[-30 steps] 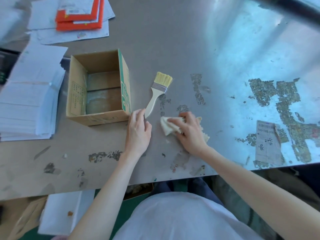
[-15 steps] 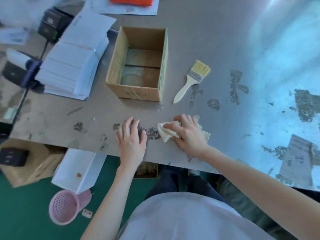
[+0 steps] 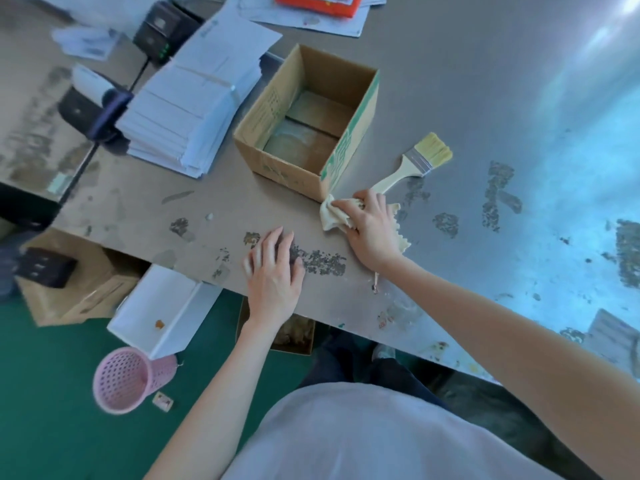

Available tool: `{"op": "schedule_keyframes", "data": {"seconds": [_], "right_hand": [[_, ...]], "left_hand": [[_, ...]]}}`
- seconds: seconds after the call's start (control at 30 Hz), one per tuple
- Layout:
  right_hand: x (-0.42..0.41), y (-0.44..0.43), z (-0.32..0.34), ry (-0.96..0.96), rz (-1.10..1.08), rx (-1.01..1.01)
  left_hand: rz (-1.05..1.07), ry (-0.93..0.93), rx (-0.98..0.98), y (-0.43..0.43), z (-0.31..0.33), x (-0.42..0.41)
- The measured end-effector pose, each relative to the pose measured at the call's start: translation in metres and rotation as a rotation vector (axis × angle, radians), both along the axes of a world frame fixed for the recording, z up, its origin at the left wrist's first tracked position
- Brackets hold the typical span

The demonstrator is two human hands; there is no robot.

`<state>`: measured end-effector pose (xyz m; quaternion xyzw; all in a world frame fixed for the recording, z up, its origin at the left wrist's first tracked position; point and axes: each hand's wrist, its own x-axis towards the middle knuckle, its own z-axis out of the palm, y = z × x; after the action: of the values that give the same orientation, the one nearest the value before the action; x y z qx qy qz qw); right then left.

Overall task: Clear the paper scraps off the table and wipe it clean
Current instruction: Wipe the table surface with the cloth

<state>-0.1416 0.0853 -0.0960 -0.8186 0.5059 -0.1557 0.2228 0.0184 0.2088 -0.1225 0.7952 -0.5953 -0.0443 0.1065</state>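
My right hand [image 3: 372, 225] presses a cream cloth [image 3: 333, 216] flat on the grey metal table [image 3: 450, 81], right beside the near corner of an open cardboard box [image 3: 311, 123]. My left hand [image 3: 273, 268] lies flat on the table near its front edge, fingers spread, holding nothing. A tiny pale paper scrap [image 3: 209, 216] sits left of it. Dark worn patches [image 3: 322, 263] show between my two hands. A wooden-handled brush [image 3: 414, 164] lies just beyond my right hand.
A tall stack of white papers [image 3: 187, 109] stands left of the box. Orange booklets [image 3: 318, 3] lie at the far edge. Below the table edge are a white box [image 3: 162, 310], a pink basket [image 3: 128, 382] and a brown carton [image 3: 79, 292] on the green floor.
My right hand slid the cloth away from me, up to the box corner. My left hand stayed flat near the front edge. The view swung left and down.
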Motion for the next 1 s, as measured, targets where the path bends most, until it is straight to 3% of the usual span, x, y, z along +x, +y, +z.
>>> {"op": "schedule_keyframes", "data": {"seconds": [0.23, 0.43, 0.53, 0.63, 0.87, 1.0], "right_hand": [[-0.028, 0.010, 0.007, 0.027, 0.372, 0.048], [-0.103, 0.038, 0.007, -0.021, 0.340, 0.145], [-0.136, 0.053, 0.004, -0.061, 0.291, 0.163], [-0.156, 0.052, 0.002, -0.118, 0.170, 0.147], [-0.225, 0.047, -0.009, -0.161, -0.467, 0.017], [-0.239, 0.068, -0.014, -0.119, -0.699, -0.029]], "left_hand": [[0.012, 0.056, -0.019, 0.000, 0.006, -0.004], [0.106, 0.307, -0.207, 0.011, 0.006, -0.042], [0.103, 0.222, -0.187, 0.021, -0.001, -0.062], [0.120, 0.139, -0.170, 0.023, -0.006, -0.065], [0.122, 0.114, -0.165, 0.021, -0.008, -0.064], [0.125, 0.110, -0.172, 0.021, -0.009, -0.064]]}}
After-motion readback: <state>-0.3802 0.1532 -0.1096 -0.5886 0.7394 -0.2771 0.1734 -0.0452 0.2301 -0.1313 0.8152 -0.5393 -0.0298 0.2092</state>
